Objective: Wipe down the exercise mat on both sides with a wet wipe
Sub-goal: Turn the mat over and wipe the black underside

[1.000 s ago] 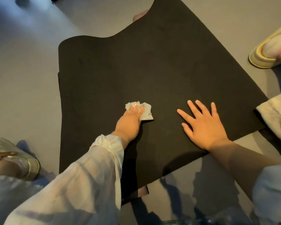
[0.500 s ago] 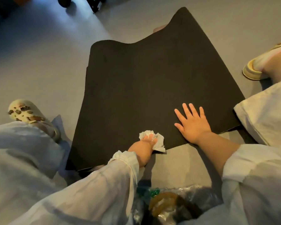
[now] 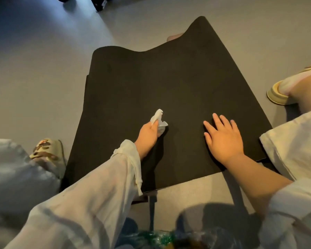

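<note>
A black exercise mat (image 3: 169,83) lies spread on the grey floor, its far edge wavy and partly lifted. My left hand (image 3: 148,134) grips a crumpled white wet wipe (image 3: 159,120) and holds it against the mat near the middle of the near half. My right hand (image 3: 223,139) rests flat on the mat to the right, fingers spread, pressing it down near the front edge.
My feet in pale slippers stand on both sides of the mat, the left slipper (image 3: 47,153) and the right slipper (image 3: 280,90). A plastic bag with green contents (image 3: 156,238) lies at the bottom. Dark furniture legs (image 3: 101,4) stand at the far top.
My left hand has moved the wipe from the mat's front edge back up onto the mat. The right hand has stayed flat on the mat. The camera has shifted.
</note>
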The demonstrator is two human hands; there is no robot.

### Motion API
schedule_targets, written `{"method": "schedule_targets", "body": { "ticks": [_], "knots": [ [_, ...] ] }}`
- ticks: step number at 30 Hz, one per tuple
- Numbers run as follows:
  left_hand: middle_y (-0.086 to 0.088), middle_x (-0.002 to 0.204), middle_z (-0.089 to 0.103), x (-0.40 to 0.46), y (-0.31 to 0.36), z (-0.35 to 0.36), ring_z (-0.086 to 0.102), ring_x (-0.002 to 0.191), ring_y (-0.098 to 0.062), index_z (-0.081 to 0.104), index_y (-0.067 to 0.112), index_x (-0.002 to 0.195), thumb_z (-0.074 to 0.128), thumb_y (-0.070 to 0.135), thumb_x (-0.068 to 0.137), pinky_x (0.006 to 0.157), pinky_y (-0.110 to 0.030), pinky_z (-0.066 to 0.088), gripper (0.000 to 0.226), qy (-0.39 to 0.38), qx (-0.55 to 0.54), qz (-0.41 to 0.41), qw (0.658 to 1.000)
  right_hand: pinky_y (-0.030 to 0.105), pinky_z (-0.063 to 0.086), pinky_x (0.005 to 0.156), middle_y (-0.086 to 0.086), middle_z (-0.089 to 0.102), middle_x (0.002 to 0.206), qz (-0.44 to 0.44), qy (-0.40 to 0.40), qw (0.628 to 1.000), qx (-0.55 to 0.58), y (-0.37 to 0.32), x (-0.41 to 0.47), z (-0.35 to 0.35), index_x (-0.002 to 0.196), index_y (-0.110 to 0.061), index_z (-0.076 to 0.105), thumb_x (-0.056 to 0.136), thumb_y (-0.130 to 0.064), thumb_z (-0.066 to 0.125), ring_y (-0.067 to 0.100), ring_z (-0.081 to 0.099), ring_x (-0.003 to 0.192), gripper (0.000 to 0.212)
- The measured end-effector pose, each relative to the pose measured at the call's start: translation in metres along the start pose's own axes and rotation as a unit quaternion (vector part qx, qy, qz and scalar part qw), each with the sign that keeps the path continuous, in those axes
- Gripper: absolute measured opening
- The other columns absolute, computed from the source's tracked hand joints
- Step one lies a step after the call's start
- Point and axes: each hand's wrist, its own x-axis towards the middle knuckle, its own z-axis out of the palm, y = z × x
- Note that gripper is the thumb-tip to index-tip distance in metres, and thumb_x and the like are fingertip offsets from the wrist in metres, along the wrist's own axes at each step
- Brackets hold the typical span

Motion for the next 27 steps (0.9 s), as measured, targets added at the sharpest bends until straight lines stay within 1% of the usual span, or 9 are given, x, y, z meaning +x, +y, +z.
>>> {"method": "schedule_targets", "body": {
  "ticks": [2, 4, 7, 11, 14, 17, 21, 24, 27],
  "knots": [
    [-0.004, 0.12, 0.059, 0.02, -0.001, 0.0, 0.053, 0.113, -0.015, 0.055, 0.013, 0.127, 0.029, 0.041, 0.101, 0.102, -0.028, 0.037, 0.046, -0.001, 0.04, 0.003, 0.999, 0.048, 0.001, 0.115, 0.006, 0.007, 0.159, 0.029, -0.022, 0.999, -0.031, 0.011, 0.002, 0.005, 0.15, -0.033, 0.013, 0.098, -0.046, 0.017, 0.027, 0.002, 0.146, 0.053],
    [0.002, 0.123, 0.056, 0.04, 0.003, 0.0, 0.047, 0.116, -0.01, 0.049, 0.019, 0.135, 0.024, 0.05, 0.099, 0.099, -0.024, 0.029, 0.053, -0.008, 0.044, 0.016, 0.999, 0.049, -0.002, 0.115, 0.006, 0.002, 0.159, 0.046, -0.047, 0.997, -0.047, 0.016, 0.0, 0.013, 0.15, -0.034, 0.004, 0.095, -0.05, 0.006, 0.026, -0.003, 0.146, 0.057],
    [0.003, 0.116, 0.052, 0.075, 0.008, 0.0, 0.049, 0.105, -0.011, 0.057, 0.02, 0.121, 0.026, 0.055, 0.097, 0.089, -0.022, 0.03, 0.053, 0.042, 0.044, 0.014, 0.998, 0.046, -0.002, 0.115, 0.004, 0.009, 0.159, 0.065, -0.04, 0.996, -0.04, 0.013, -0.002, 0.02, 0.149, -0.035, 0.005, 0.089, -0.053, -0.002, 0.024, 0.0, 0.146, 0.063],
    [0.004, 0.097, 0.049, 0.12, 0.013, 0.001, 0.047, 0.086, -0.003, 0.047, 0.031, 0.096, 0.04, 0.037, 0.098, 0.077, -0.017, 0.035, 0.009, 0.096, 0.145, 0.144, 0.974, 0.043, -0.006, 0.114, 0.001, 0.007, 0.159, 0.076, -0.046, 0.995, -0.034, 0.014, 0.001, 0.023, 0.145, -0.037, -0.002, 0.089, -0.055, 0.0, 0.022, -0.001, 0.146, 0.06],
    [-0.01, 0.123, 0.042, 0.152, 0.011, 0.004, 0.037, 0.117, -0.024, 0.037, 0.01, 0.129, 0.055, 0.033, 0.091, 0.101, -0.036, 0.034, 0.048, 0.105, 0.215, 0.209, 0.948, 0.043, -0.012, 0.111, -0.001, -0.003, 0.158, 0.084, -0.051, 0.995, -0.025, 0.015, 0.003, 0.027, 0.139, -0.041, -0.015, 0.087, -0.057, -0.001, 0.018, -0.013, 0.143, 0.056],
    [-0.016, 0.153, 0.012, 0.177, 0.003, 0.006, 0.005, 0.141, -0.03, 0.012, 0.007, 0.148, 0.047, 0.048, 0.093, 0.113, -0.038, 0.012, 0.077, 0.116, 0.379, 0.157, 0.904, 0.043, -0.013, 0.111, -0.002, -0.004, 0.158, 0.085, -0.048, 0.995, -0.021, 0.015, 0.003, 0.027, 0.138, -0.041, -0.016, 0.082, -0.058, -0.011, 0.018, -0.014, 0.142, 0.058],
    [-0.016, 0.157, 0.0, 0.196, -0.001, 0.0, -0.003, 0.144, -0.033, 0.01, 0.026, 0.15, 0.022, 0.062, 0.094, 0.114, -0.05, -0.004, 0.068, 0.155, 0.54, 0.056, 0.825, 0.043, -0.009, 0.111, 0.0, 0.005, 0.158, 0.085, -0.038, 0.995, -0.024, 0.014, 0.004, 0.022, 0.14, -0.038, -0.009, 0.08, -0.057, -0.014, 0.021, -0.002, 0.145, 0.064],
    [-0.015, 0.157, -0.001, 0.203, 0.005, -0.009, -0.006, 0.144, -0.035, 0.012, 0.031, 0.149, 0.032, 0.038, 0.098, 0.114, -0.049, -0.002, 0.056, 0.149, 0.556, 0.006, 0.817, 0.043, -0.008, 0.111, 0.001, 0.008, 0.158, 0.083, -0.039, 0.995, -0.029, 0.013, 0.003, 0.022, 0.141, -0.038, -0.006, 0.084, -0.057, -0.007, 0.022, 0.001, 0.146, 0.06],
    [-0.012, 0.153, 0.016, 0.207, 0.009, -0.016, 0.009, 0.141, -0.036, 0.017, 0.022, 0.147, 0.042, 0.017, 0.092, 0.113, -0.046, 0.01, 0.061, 0.112, 0.607, 0.023, 0.786, 0.043, -0.007, 0.111, 0.002, 0.011, 0.158, 0.083, -0.041, 0.995, -0.035, 0.014, 0.003, 0.022, 0.144, -0.037, -0.001, 0.086, -0.056, -0.003, 0.022, 0.003, 0.146, 0.061]
  ]
}}
